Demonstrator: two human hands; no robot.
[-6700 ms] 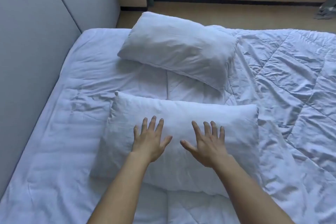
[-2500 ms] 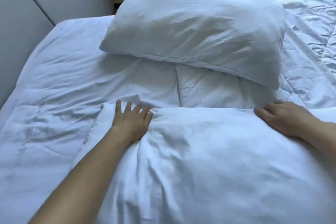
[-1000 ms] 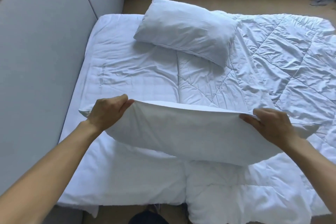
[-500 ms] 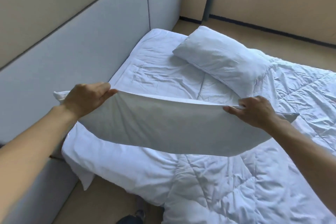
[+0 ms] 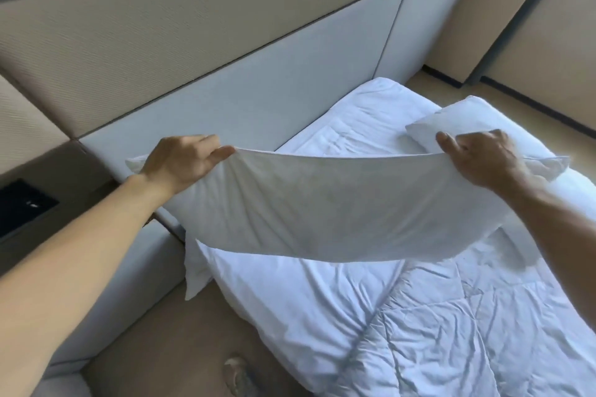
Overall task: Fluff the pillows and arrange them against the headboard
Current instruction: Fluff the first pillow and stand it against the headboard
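- The left hand (image 5: pixel 182 160) is closed on the upper edge of a white pillow (image 5: pixel 332 206), near its left corner, with the fingers pinching the fabric
- The right hand (image 5: pixel 480 156) is closed on the same upper edge near the right corner, so both hands carry the pillow together
- The pillow hangs in the air above the bed (image 5: pixel 322 309), its long side about level and its lower part sagging down
- The pillow is between the person and the grey padded headboard (image 5: pixel 274 90); its left corner comes near the headboard, but it is not possible to tell if it touches
- A second pillow (image 5: pixel 464 119) lies flat on the bed behind the right hand, apart from the headboard
- A wrinkled white quilt (image 5: pixel 467 332) covers the bed under the held pillow
- A foot (image 5: pixel 238 375) is blurred on the floor beside the bed
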